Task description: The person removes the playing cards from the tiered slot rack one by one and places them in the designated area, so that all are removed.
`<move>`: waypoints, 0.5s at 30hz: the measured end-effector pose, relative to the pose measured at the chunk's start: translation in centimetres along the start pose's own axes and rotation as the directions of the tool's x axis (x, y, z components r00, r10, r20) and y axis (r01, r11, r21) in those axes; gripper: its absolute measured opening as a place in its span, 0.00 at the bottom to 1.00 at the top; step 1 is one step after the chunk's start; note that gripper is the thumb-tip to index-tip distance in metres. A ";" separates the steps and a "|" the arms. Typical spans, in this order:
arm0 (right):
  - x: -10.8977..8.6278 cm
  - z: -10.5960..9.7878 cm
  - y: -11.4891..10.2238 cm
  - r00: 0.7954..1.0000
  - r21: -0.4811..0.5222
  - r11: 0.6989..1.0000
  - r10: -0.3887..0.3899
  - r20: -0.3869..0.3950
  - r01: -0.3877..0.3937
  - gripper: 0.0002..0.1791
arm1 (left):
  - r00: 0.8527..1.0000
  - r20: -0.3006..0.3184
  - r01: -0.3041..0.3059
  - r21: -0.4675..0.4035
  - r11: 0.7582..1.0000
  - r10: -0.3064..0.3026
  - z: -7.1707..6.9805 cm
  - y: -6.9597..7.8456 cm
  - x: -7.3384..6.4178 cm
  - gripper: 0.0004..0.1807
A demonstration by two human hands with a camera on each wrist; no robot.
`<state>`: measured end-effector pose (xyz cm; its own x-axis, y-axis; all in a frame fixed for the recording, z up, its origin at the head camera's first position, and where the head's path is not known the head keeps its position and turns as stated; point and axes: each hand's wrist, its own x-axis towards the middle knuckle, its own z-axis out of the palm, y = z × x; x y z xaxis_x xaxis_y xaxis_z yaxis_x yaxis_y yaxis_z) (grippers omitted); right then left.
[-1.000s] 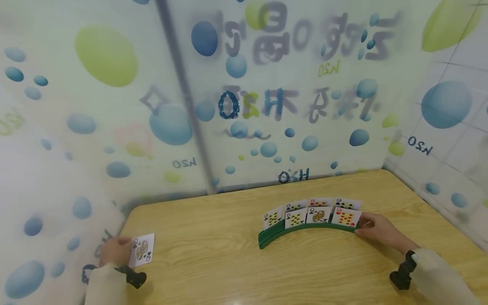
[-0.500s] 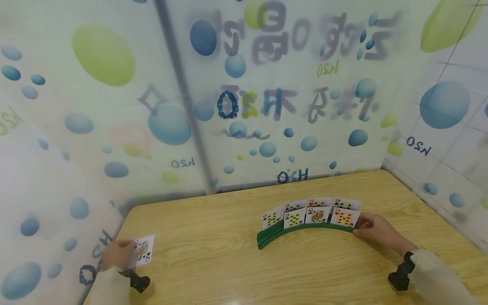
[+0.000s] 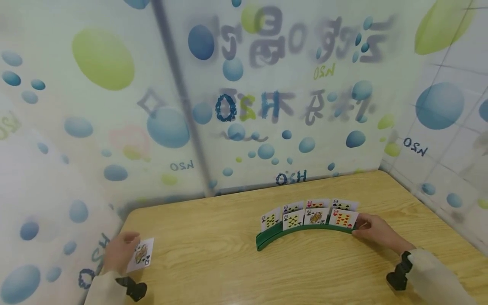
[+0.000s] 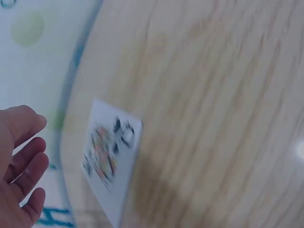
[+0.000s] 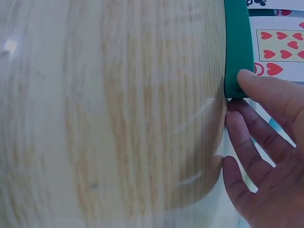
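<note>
Wooden table (image 3: 213,262) bears green rack (image 3: 280,234) near bubble-patterned walls (image 3: 244,165).

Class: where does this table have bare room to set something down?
Bare: the table between lone queen and rack, and in front of the rack. Crowded: rack and cards, with the right grip at one end; also around lone queen and left grip.

table (image 3: 213,271), head view 6 o'clock: wood grain, smooth, kinda glossy, threw back some glare | card rack (image 3: 272,234), 5 o'clock: looked like smooth plastic | lone card (image 3: 142,255), 8 o'clock: seemed smooth, papery | sleeve (image 3: 434,269), 4 o'clock: looked like matt cloth
</note>
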<state>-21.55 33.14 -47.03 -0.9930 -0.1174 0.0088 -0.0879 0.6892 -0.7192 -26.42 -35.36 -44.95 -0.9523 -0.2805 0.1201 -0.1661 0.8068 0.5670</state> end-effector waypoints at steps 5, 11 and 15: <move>0.2 0.2 0.1 1.000 -0.004 1.000 0.000 0.002 0.000 0.23 | 0.968 0.061 -0.241 -0.052 0.969 0.244 -0.6 3.7 -1.3 0.16; 0.1 0.1 0.2 1.000 0.004 1.000 0.000 0.013 0.000 0.24 | 0.908 0.061 -0.406 -0.116 0.907 0.414 0.2 9.2 -2.9 0.12; 0.1 0.0 0.1 1.000 -0.006 1.000 0.004 0.010 -0.004 0.22 | 0.867 0.041 -0.490 -0.110 0.865 0.496 1.1 12.5 -3.8 0.09</move>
<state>-21.63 33.16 -47.09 -0.9926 -0.1214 -0.0013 -0.0840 0.6942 -0.7149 -25.14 -23.65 -39.24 -0.9189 0.1784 0.3519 0.3507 0.7782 0.5211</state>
